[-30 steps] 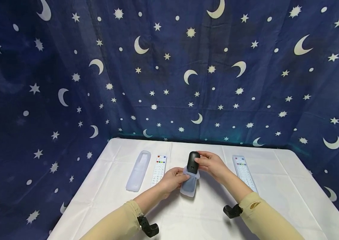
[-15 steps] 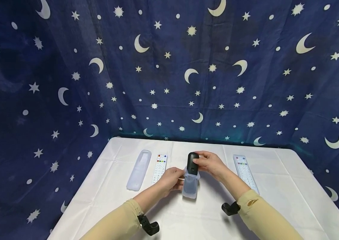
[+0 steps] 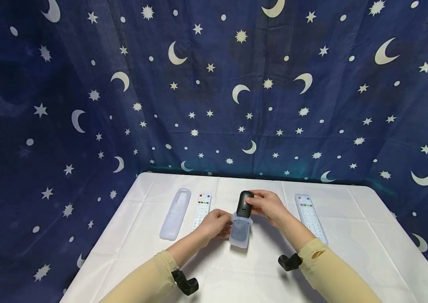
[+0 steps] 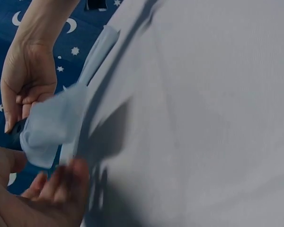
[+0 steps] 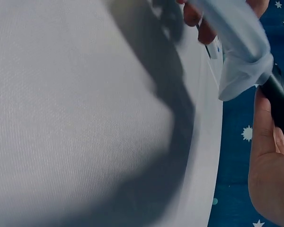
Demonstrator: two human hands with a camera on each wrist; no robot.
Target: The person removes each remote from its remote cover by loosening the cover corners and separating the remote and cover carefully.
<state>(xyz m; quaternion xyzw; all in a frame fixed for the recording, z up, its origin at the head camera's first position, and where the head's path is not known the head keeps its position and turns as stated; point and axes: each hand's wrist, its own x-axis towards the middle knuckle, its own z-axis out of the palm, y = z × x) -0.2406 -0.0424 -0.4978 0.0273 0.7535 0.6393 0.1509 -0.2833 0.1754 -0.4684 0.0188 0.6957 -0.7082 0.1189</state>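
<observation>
A black remote control stands part way inside a translucent silicone cover, its rounded end sticking out at the top. My right hand grips that bare end between thumb and fingers. At the cover's left edge, near its folded-back rim, is my left hand, thumb and fingers curled towards it. The left wrist view has its fingers blurred below the cover. In the right wrist view the cover's mouth bunches and flares around the remote, and the lower part of the remote is hidden inside.
On the white table, a translucent cover lies at the left. Beside it is a white remote, partly behind my left hand. Another white remote lies to the right. A starry curtain hangs behind the table.
My left thumb has shifted from the cover's front to its left edge. The cover has turned a little more upright; my right hand keeps its grip on the remote.
</observation>
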